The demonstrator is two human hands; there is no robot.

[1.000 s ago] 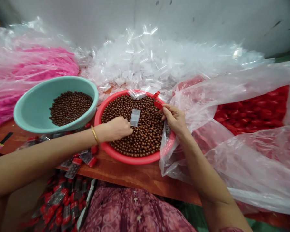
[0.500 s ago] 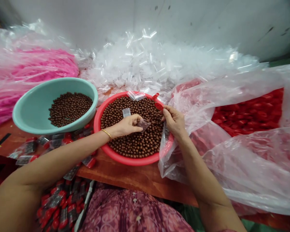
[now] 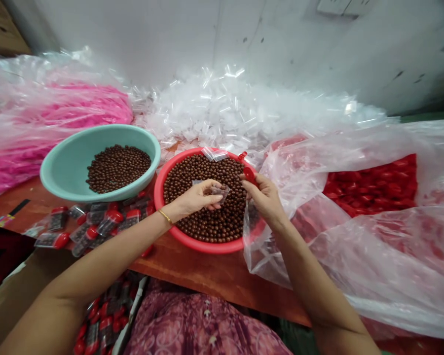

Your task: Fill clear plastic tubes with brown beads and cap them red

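Lying along the front edge of the reddish-brown wooden tabletop (image 3: 207,266), left, are red-capped clear plastic containers (image 3: 103,224). Over glossy round brown balls (image 3: 222,224) in a round red plastic basin (image 3: 187,241) near that edge, the left hand (image 3: 196,199) pinches a small clear plastic case (image 3: 224,191), its fill unclear; by the basin's right rim, the right hand (image 3: 268,199) pinches a red plastic cap (image 3: 249,173). Filling seems in hand; capping would call for aligning mouth and cap.

No lettering, label, brand, number or sign is readable here.
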